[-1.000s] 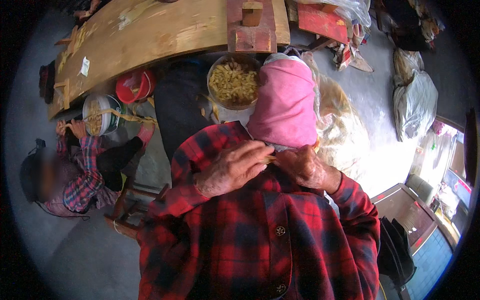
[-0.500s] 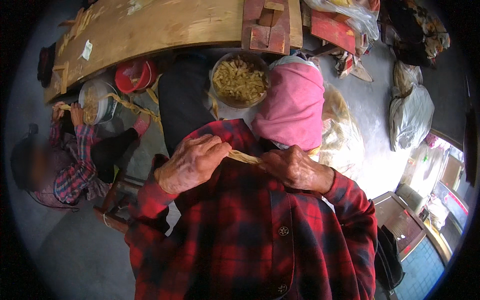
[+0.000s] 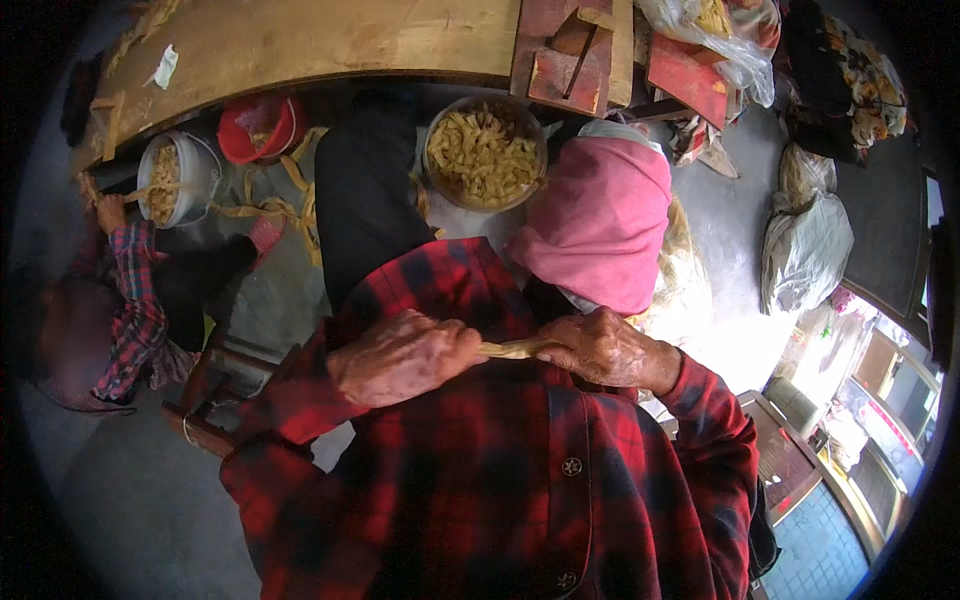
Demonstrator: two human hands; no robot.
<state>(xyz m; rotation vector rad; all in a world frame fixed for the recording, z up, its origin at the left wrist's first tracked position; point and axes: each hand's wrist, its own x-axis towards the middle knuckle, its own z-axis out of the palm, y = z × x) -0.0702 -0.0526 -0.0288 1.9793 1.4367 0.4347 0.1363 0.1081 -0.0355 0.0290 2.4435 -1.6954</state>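
Note:
In front of my chest, my left hand [image 3: 410,358] and my right hand [image 3: 605,350] hold a short, twisted straw-coloured strand [image 3: 508,349] stretched level between them. The fingers of both hands are closed on its ends, which are hidden inside the grips. Beyond my hands, a round bowl [image 3: 470,207] sits at my knees, filled with yellowish folded pieces [image 3: 482,150]. A pink cloth [image 3: 600,220] covers my right knee, beside the bowl.
A long wooden table [image 3: 330,45] runs across the far side, with a red board [image 3: 555,75] on it. At left, a person [image 3: 135,290] works by a white bucket [image 3: 180,205] and a red bucket [image 3: 235,140]. A stool [image 3: 200,425] stands nearer. Plastic bags [image 3: 805,245] lie right.
Both hands have come slightly nearer my body and moved a little right, still gripping the strand. The left hand has turned knuckles-up. At left, the other person's hands have shifted away from the bucket.

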